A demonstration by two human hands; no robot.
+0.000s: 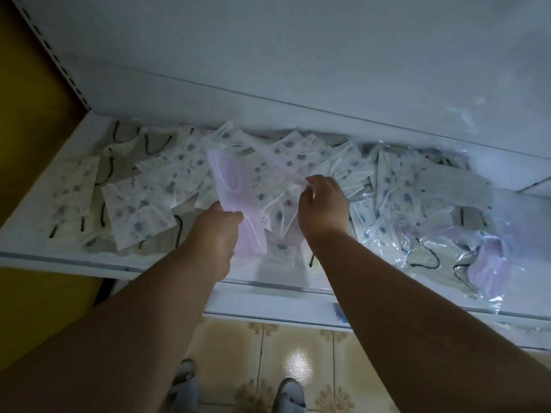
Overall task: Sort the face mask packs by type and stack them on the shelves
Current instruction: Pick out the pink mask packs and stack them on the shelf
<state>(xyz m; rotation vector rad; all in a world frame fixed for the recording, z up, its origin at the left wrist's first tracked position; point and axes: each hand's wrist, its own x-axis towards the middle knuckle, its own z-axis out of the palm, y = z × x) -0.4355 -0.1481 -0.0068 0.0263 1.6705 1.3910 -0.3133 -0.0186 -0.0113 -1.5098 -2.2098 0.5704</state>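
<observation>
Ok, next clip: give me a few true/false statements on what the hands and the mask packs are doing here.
1. The left hand grips a pink mask in a clear plastic pack. True.
2. The right hand hangs idle below the white metal shelf. False: it reaches over the shelf and pinches a clear pack.
3. Blue-patterned white mask packs lie scattered on the shelf. True.
4. All packs are already in neat stacks. False: they lie in loose, overlapping heaps.

Place: small shop, dim.
Evidence: white metal shelf (89,265) with slotted upright (53,59); loose face mask packs (140,210) heaped; tiled floor (268,353).
</observation>
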